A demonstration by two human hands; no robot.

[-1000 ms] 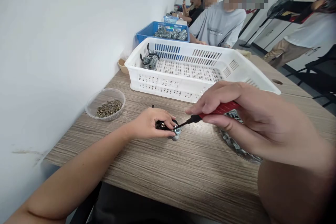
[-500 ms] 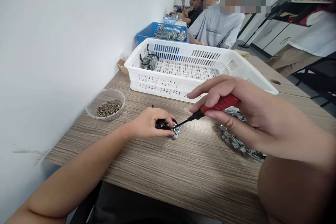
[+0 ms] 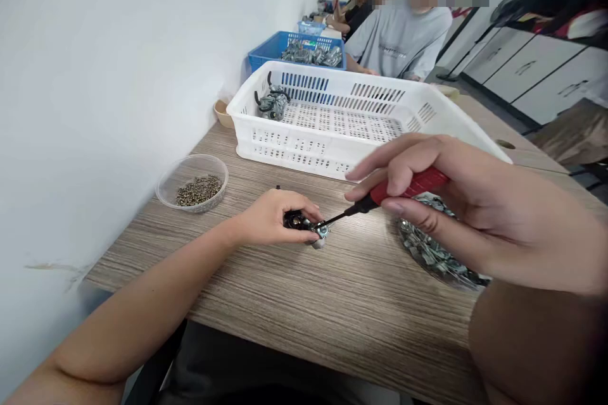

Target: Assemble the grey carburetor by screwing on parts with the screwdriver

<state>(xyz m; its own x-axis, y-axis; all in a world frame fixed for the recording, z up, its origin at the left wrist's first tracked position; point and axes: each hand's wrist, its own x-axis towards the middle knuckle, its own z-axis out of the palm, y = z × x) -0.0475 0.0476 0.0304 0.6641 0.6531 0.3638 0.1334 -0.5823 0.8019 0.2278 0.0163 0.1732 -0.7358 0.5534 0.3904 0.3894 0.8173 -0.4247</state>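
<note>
My left hand [image 3: 273, 218] is closed around a small carburetor [image 3: 322, 242], with a black part and a silver metal end showing past the fingers. It is held down at the tabletop. In my right hand [image 3: 456, 209] is a screwdriver [image 3: 408, 188] with a red and black handle, gripped between thumb and fingers. Its dark shaft slants down to the left, and the tip meets the carburetor beside my left fingertips. What exactly the tip touches is too small to make out.
A clear tub of small brass-coloured screws [image 3: 199, 192] stands at left. Behind is a white basket [image 3: 289, 150] holding carburetors, then a blue crate [image 3: 261, 58] of metal parts. Below my right hand lies a clear container of metal pieces [image 3: 434, 253]. A co-worker [image 3: 399, 38] sits across.
The view has shifted slightly. Both hands keep their grips, and the screwdriver tip remains at the carburetor. The person at far right has moved largely out of view.
</note>
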